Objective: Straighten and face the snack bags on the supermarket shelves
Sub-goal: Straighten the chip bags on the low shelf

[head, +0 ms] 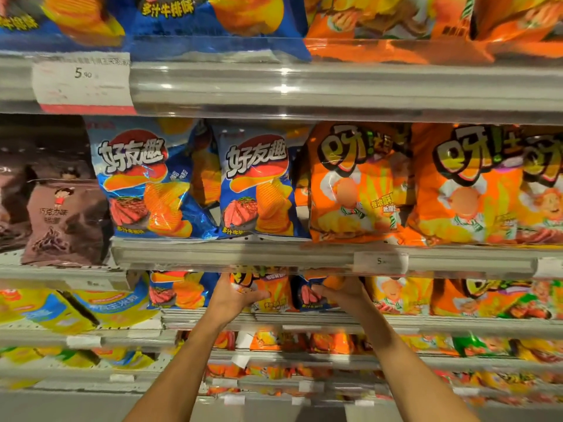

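Observation:
Both my arms reach up to the shelf [274, 319] below the middle one. My left hand [236, 295] grips an orange snack bag [272, 292] from its left side, thumb across the front. My right hand [338, 292] holds a blue chip bag [307, 295] just to the right of it, fingers curled over its front. The two bags stand side by side, their tops hidden behind the shelf rail above. More blue bags [179, 289] stand to the left and orange bags [396, 295] to the right on the same shelf.
On the middle shelf stand two blue chip bags [256, 184], orange bags [359, 184] and brown bags [61, 214] at the left. A rail with price tags [379, 261] overhangs my hands. Yellow bags [76, 309] lie lower left; further shelves of snacks run below.

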The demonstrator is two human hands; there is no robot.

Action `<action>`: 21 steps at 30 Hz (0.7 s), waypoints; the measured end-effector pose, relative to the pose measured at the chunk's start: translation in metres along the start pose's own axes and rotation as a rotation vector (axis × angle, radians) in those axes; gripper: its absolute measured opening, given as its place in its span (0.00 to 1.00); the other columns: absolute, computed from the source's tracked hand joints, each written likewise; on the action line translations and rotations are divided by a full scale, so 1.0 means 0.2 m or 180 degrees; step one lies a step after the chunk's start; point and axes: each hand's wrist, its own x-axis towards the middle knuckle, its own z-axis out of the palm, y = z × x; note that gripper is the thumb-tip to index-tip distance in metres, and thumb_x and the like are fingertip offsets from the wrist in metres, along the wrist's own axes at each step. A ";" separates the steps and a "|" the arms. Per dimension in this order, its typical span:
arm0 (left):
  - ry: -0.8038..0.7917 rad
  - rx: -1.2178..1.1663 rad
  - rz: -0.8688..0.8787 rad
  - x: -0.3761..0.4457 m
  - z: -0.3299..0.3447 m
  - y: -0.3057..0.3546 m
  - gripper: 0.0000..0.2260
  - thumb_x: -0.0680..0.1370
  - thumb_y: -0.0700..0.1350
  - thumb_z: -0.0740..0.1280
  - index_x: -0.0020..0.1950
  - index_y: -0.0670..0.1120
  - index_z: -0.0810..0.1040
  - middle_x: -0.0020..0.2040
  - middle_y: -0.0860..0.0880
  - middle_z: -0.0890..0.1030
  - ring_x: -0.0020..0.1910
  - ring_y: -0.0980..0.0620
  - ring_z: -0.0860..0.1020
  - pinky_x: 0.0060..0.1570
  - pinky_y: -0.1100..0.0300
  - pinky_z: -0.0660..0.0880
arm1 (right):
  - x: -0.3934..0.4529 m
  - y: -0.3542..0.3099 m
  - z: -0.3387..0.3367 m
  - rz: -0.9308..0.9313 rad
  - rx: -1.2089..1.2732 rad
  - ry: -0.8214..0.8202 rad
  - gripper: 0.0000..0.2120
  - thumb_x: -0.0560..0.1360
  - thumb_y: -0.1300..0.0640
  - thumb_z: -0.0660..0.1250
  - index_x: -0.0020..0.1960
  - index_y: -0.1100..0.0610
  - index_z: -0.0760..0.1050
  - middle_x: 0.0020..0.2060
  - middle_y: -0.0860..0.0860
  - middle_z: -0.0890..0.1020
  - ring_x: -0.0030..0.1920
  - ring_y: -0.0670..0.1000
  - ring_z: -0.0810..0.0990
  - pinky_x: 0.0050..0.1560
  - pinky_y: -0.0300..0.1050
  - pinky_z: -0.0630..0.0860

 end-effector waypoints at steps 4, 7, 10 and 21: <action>0.0103 0.0108 0.0149 -0.01 0.00 0.01 0.34 0.62 0.38 0.84 0.64 0.43 0.73 0.49 0.45 0.81 0.40 0.58 0.82 0.37 0.68 0.76 | 0.00 0.01 0.01 0.0040 -0.0158 0.0027 0.18 0.66 0.53 0.83 0.50 0.53 0.78 0.37 0.42 0.85 0.43 0.39 0.83 0.45 0.34 0.79; 0.0192 0.0106 0.0153 -0.02 0.00 0.00 0.30 0.59 0.43 0.85 0.55 0.48 0.75 0.41 0.52 0.84 0.36 0.62 0.82 0.32 0.72 0.75 | -0.03 -0.01 0.02 -0.0078 -0.0127 0.0272 0.18 0.66 0.52 0.83 0.46 0.42 0.76 0.35 0.31 0.82 0.43 0.31 0.80 0.39 0.26 0.73; 0.0192 0.0116 0.0159 -0.04 0.00 0.02 0.31 0.54 0.52 0.85 0.51 0.51 0.77 0.39 0.54 0.85 0.36 0.57 0.83 0.31 0.68 0.76 | -0.07 -0.06 0.04 -0.0087 -0.0183 0.0458 0.19 0.67 0.49 0.82 0.49 0.42 0.74 0.41 0.30 0.77 0.43 0.30 0.75 0.45 0.28 0.71; 0.0327 0.0210 0.0013 -0.14 -0.09 0.13 0.48 0.52 0.62 0.85 0.65 0.42 0.74 0.58 0.43 0.82 0.59 0.41 0.80 0.60 0.42 0.77 | -0.15 -0.18 0.05 -0.0216 0.0063 0.0727 0.15 0.69 0.49 0.81 0.49 0.41 0.77 0.44 0.39 0.83 0.50 0.44 0.81 0.55 0.40 0.75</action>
